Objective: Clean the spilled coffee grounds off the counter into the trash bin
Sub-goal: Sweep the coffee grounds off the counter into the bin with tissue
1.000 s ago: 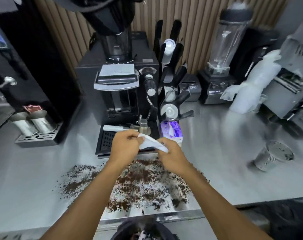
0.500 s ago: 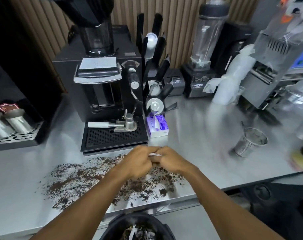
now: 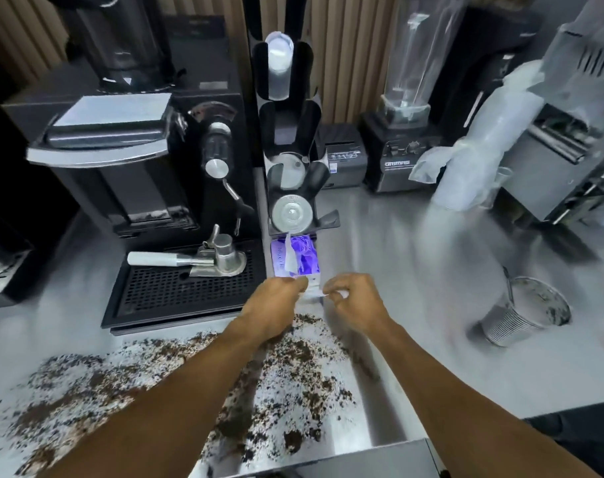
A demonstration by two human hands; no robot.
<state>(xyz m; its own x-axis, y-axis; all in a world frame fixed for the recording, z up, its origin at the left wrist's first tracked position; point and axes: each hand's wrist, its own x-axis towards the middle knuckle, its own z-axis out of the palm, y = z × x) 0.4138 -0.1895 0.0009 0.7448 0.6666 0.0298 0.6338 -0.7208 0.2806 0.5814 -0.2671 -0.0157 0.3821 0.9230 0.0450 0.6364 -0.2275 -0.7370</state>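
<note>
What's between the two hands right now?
In the head view, a white tissue spans the gap between the left hand and right hand; both pinch it.

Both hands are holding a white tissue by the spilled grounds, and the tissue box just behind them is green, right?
Not quite: the tissue box is purple, not green, as the head view shows. The rest holds: the left hand and right hand hold a white tissue by the spilled grounds.

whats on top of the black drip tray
A portafilter with a white handle lies on the drip tray; a metal tamper sits on its basket, hiding the inside.
</note>
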